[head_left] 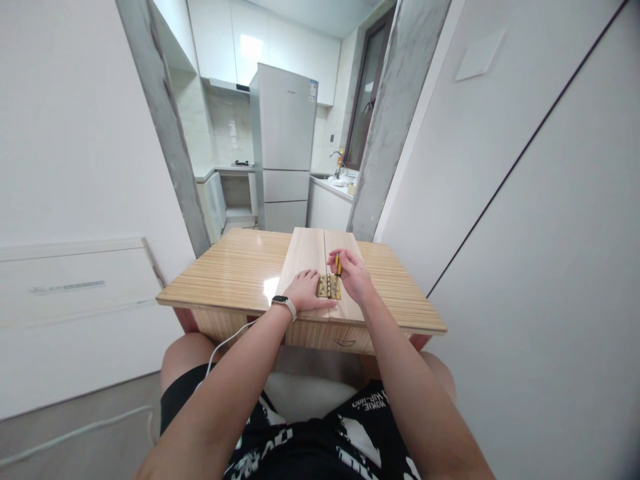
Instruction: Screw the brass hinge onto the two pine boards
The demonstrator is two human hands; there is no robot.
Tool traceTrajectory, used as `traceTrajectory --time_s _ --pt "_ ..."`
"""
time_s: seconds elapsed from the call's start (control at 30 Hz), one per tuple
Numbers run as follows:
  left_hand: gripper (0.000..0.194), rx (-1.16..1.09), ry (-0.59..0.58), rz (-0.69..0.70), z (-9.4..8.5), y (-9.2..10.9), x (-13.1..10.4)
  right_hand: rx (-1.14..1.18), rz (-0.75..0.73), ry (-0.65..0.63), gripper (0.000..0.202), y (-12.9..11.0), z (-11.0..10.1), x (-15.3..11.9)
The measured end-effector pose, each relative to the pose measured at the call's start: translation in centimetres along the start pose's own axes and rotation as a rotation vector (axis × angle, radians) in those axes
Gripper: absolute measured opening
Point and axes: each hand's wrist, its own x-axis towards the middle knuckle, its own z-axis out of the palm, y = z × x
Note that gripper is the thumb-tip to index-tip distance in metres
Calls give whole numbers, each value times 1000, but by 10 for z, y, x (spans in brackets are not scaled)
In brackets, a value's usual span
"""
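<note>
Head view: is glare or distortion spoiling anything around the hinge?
In the head view, bright glare sits on the table left of the left hand, off the hinge; another patch shows on the upper cabinets. In the same head view, the gray pillars splay outward, probably wide-lens stretch; the hinge shows too small for fine detail.

A brass-coloured, rectangular metal hinge (329,287) is lying open across the seam between two pale, flat wooden boards (306,252), while a slim yellow-and-black screwdriver (339,265) is pointing down toward it from one o'clock.
</note>
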Motion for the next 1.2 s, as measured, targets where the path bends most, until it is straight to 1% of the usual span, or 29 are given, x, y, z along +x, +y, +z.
traceTrajectory --time_s 0.07,0.13,0.17,0.23,0.33,0.4,0.57,0.6,0.63,0.67,0.73,0.8,0.87,0.9,0.97,1.03,1.1,1.13,1.2 --pt "104 2 -1 5 1 -1 0 54 82 -109 40 -7 -8 4" --pt "104 4 -1 8 2 -2 0 68 150 -196 39 -12 -16 9" --pt "104 4 2 8 3 -2 1 73 169 -220 36 -13 -20 10" --pt "103 2 6 12 4 -4 1 88 174 -213 33 -11 -24 13" --pt "104 2 9 18 5 -5 1 82 120 -120 34 -3 -23 13" --pt "105 2 8 19 5 -6 1 42 52 -22 36 4 -16 9" --pt "105 2 3 10 3 -4 1 -97 -148 333 36 18 8 -7" --pt "105 1 2 5 3 -3 1 -118 -163 362 35 18 13 -10" --pt "105 -1 2 2 3 -3 1 -132 -162 361 35 18 16 -12" --pt "104 -4 1 1 2 -2 0 -139 -148 329 35 17 19 -14" --pt "103 -12 0 5 1 -1 0 -137 -93 206 31 12 19 -13" --pt "102 -17 1 5 0 0 0 -113 -43 80 22 4 13 -6" --pt "101 -21 -3 1 -1 0 0 -82 -13 -8 14 -5 4 5" --pt "101 -23 -6 1 -1 0 0 -80 18 -76 14 -9 -1 11" --pt "101 -26 -9 7 -1 0 0 -109 75 -210 19 -16 -9 23" --pt "103 -25 -2 13 0 -1 0 -127 128 -310 25 -20 -12 32" --pt "105 -20 1 6 1 -2 0 -107 202 -369 36 -20 -9 36" --pt "106 -17 1 0 2 -2 0 -92 234 -373 42 -19 -7 37" --pt "105 -12 -2 -6 2 -3 0 -80 260 -321 50 -15 -2 36"
